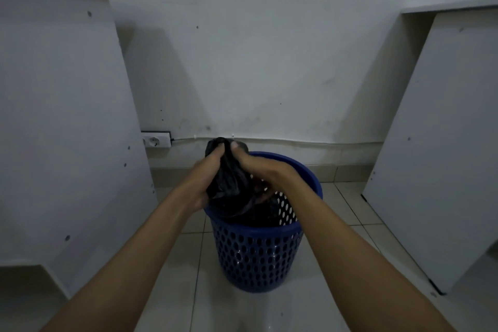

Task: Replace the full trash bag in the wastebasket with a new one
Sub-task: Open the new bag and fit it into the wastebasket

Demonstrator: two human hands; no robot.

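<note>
Black thin plastic, bunched: the trash bag (229, 183) neck is gathered between both hands above the wastebasket (258, 245). Left hand (207, 172) has fingers curled round the left side of the bunched top; right hand (256, 167) clamps the right side, thumb tip showing at the crown. Bag body hangs directly below the grip, its lower part inside the blue perforated basket, toward the near-left of the rim.

Judgement: film is soft, slack and slippery; it will stretch or tear if pulled by one thin fold. Weight cannot be told. Best hold is the whole gathered neck.

Basket stands on pale floor tiles (175, 264), wall socket (156, 139) far left, white panels either side.
</note>
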